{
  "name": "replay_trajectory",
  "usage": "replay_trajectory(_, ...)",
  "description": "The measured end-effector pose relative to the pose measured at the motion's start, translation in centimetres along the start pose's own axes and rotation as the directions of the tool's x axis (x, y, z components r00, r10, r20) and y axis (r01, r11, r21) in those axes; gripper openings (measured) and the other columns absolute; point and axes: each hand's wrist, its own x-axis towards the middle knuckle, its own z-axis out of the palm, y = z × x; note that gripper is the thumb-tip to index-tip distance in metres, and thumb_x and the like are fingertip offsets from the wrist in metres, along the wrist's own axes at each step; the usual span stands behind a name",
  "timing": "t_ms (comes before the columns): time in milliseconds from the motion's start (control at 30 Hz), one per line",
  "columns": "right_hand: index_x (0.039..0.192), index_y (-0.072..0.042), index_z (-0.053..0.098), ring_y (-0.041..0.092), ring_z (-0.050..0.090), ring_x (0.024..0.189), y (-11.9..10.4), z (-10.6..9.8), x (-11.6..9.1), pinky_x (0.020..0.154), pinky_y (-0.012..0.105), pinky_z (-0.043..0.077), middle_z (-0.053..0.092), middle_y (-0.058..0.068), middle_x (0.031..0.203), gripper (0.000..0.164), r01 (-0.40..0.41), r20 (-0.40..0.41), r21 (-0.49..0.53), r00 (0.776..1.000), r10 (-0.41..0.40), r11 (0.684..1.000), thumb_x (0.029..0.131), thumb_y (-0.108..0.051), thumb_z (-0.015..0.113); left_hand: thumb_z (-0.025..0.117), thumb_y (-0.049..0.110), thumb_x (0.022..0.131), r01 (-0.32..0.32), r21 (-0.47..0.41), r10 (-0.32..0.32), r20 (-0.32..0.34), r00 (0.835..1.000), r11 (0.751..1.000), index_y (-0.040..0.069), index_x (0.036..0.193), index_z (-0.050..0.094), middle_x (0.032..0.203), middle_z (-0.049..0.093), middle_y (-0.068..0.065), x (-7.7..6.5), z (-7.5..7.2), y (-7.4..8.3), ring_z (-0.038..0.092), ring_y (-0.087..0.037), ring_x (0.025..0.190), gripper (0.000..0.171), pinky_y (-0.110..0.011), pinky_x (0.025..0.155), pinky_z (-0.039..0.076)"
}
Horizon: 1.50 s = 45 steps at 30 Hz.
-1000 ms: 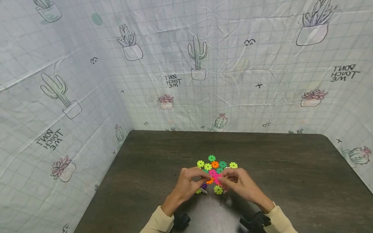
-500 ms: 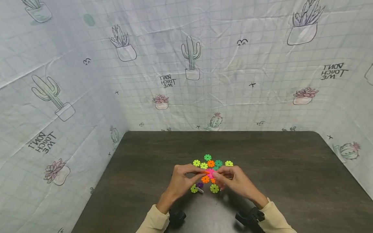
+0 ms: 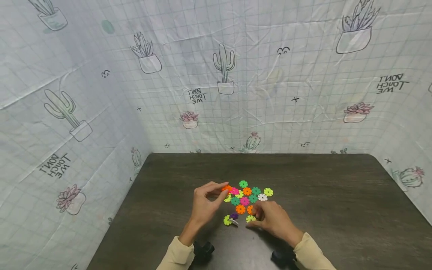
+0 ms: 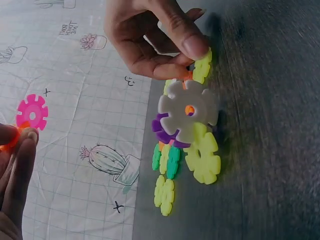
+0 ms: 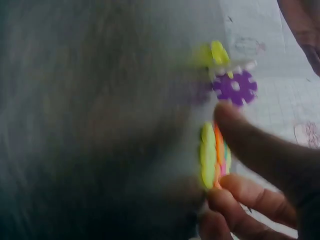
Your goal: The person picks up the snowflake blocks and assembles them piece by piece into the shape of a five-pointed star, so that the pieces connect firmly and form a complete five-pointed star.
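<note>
My left hand (image 3: 206, 204) is raised at the left of the notched plastic discs, pinching an orange disc (image 3: 227, 188) between thumb and fingers. A pink disc (image 4: 32, 112) is joined to that orange one and stands out beyond the fingertips. Low over the table, my right hand (image 3: 275, 219) has its thumb and fingers spread about a yellow-green disc (image 3: 250, 218) at the near side of the group. In the right wrist view the fingertips are right at that disc's edge, and the thumb tip is just off its other end.
Several loose green, orange, pink and yellow discs lie flat behind, with a white disc (image 3: 262, 197) at the right. Nearer, a purple disc (image 3: 234, 216), a white one (image 4: 175, 107) and a yellow one (image 4: 205, 157) are joined. A patterned cloth (image 3: 253, 112) surrounds the dark table (image 3: 320, 187).
Both hands were together at the orange and pink discs. My left hand has moved left and away with the joined pair; my right hand has let go and come down toward the yellow-green disc.
</note>
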Motion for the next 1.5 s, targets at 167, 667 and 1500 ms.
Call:
replay_trajectory(167, 0.084, -0.018, 0.07, -0.002, 0.053, 0.065, 0.0, 0.5, 0.1, 0.059, 0.02, 0.047, 0.064, -0.009, 0.075, 0.033, -0.022, -0.01, -0.005, 1.0, 0.022, 1.0, 0.071, -0.032, 0.097, 0.078, 0.019, 0.095, 0.073, -0.008, -0.073, 0.007, 0.997, 0.997, 0.016, 0.124, 0.077, 0.098, 0.078, -0.006, -0.4, 0.0, 0.1, 0.076, -0.011, 0.082, 0.029, -0.029, 0.078, 0.064)
replay_trajectory(667, 0.085, -0.013, 0.071, -0.003, 0.051, 0.061, 0.9, -0.8, -0.4, 0.057, 0.019, 0.045, 0.063, -0.005, 0.073, 0.018, 0.001, 0.011, 0.083, 1.0, -0.002, 0.997, 0.082, -0.013, 0.089, 0.08, 0.022, 0.093, 0.142, -0.001, -0.142, 0.013, 0.99, 0.99, 0.017, 0.108, 0.08, 0.099, 0.08, -0.003, -0.6, 0.6, -0.1, 0.075, -0.01, 0.081, 0.016, -0.027, 0.079, 0.064)
replay_trajectory(1500, 0.106, -0.004, 0.074, 0.021, 0.078, 0.076, -1.6, -4.4, 0.1, 0.062, 0.042, 0.064, 0.08, 0.016, 0.096, 0.027, -0.11, -0.058, 0.449, 0.987, 0.152, 0.887, 0.1, -0.03, 0.072, 0.081, 0.016, 0.093, 0.069, 0.003, -0.069, 0.131, 0.989, 0.998, 0.011, 0.099, 0.078, 0.095, 0.081, -0.007, -0.7, 1.7, -0.3, 0.077, -0.01, 0.081, 0.008, -0.025, 0.078, 0.064)
